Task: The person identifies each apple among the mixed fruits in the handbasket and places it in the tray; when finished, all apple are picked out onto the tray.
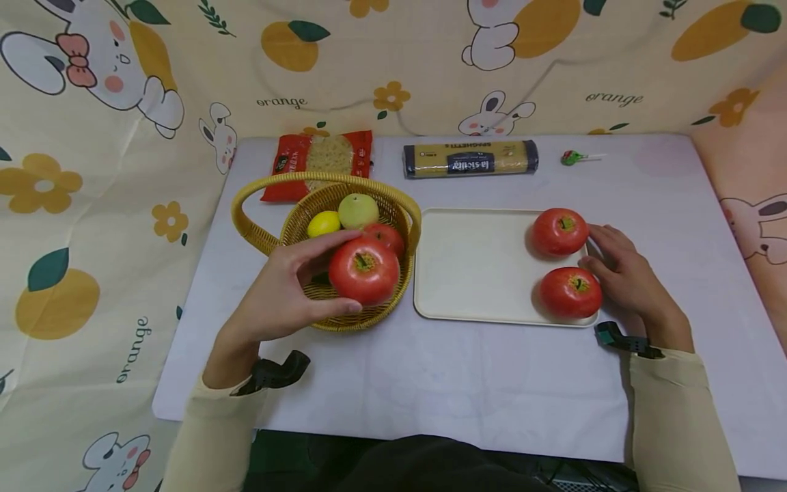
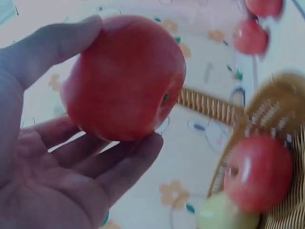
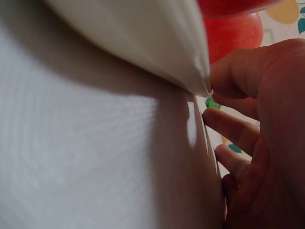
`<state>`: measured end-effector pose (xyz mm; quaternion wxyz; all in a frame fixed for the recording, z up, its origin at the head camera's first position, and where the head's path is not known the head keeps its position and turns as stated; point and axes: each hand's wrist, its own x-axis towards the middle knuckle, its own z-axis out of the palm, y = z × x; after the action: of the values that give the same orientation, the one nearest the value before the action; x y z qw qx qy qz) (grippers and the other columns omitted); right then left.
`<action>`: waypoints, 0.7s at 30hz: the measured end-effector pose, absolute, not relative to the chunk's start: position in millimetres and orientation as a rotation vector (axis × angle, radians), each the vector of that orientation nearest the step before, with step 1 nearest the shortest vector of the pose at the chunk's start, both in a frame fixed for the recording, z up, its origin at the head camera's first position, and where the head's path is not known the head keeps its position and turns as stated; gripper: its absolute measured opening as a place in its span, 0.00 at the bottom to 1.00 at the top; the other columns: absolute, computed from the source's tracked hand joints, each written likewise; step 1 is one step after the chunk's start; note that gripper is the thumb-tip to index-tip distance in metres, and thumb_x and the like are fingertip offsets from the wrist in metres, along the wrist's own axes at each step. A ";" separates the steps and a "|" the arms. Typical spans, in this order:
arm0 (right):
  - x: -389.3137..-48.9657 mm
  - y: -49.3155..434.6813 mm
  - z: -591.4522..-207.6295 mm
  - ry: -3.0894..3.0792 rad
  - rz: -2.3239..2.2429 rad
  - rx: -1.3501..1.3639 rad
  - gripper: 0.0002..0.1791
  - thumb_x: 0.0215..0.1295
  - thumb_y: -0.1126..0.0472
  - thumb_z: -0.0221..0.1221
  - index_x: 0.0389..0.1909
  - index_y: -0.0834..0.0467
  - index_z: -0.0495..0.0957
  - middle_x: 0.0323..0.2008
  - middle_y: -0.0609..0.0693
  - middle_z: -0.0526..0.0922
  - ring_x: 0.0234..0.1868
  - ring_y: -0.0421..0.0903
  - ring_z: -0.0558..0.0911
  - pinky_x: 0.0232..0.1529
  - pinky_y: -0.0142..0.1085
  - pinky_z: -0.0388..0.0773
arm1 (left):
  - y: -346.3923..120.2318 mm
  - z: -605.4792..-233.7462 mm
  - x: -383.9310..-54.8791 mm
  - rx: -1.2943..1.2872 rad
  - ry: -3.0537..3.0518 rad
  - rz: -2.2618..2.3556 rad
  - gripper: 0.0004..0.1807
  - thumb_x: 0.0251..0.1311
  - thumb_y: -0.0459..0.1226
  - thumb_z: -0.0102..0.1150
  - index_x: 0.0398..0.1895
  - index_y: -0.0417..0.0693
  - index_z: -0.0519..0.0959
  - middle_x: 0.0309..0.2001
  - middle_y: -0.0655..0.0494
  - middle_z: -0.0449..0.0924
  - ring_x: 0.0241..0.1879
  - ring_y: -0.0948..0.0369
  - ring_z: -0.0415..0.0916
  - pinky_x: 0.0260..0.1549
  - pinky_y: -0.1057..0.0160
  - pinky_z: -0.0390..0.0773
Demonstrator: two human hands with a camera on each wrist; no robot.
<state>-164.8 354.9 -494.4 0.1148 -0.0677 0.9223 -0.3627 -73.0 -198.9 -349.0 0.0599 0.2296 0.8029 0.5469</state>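
My left hand (image 1: 289, 287) holds a red apple (image 1: 364, 270) between thumb and fingers, above the near part of a wicker basket (image 1: 402, 294). Inside the basket are another red apple (image 2: 259, 172), a pale green round fruit (image 1: 359, 211) and a lemon (image 1: 324, 223). Two more red apples, an upper one (image 1: 559, 231) and a lower one (image 1: 570, 292), sit at the right end of a cream tray (image 1: 473, 266). Beside that end rests my right hand (image 1: 627, 273), fingers loosely bent and thumb at the tray's rim. It grips no apple.
Behind the basket lies a red bag of pasta (image 1: 328, 154). A spaghetti pack (image 1: 471, 159) is behind the tray, with a lollipop (image 1: 572, 158) to its right. The basket's handle (image 1: 326, 178) arches over its far side. A white cloth (image 1: 467, 383) covers the table.
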 end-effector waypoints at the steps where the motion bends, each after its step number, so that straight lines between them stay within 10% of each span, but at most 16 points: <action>1: -164.7 354.9 -494.3 2.702 -1.063 -0.195 0.40 0.83 0.54 0.58 0.90 0.45 0.54 0.88 0.65 0.51 0.90 0.65 0.39 0.74 0.85 0.48 | -194.4 -349.3 -72.3 0.739 2.401 1.670 0.48 0.53 0.29 0.85 0.79 0.46 0.74 0.74 0.50 0.78 0.71 0.52 0.78 0.66 0.61 0.83; 21: -165.6 356.7 -496.7 2.710 -1.088 -0.214 0.39 0.83 0.57 0.57 0.89 0.49 0.56 0.88 0.66 0.52 0.90 0.65 0.40 0.77 0.83 0.42 | -67.6 -397.0 -94.6 0.867 2.244 1.767 0.45 0.56 0.35 0.85 0.78 0.43 0.74 0.72 0.49 0.82 0.70 0.62 0.80 0.68 0.65 0.80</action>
<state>-165.6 356.7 -496.7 0.1064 -0.0728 0.9202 -0.3695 -94.6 -67.6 -397.0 0.0782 0.2897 0.7496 0.5900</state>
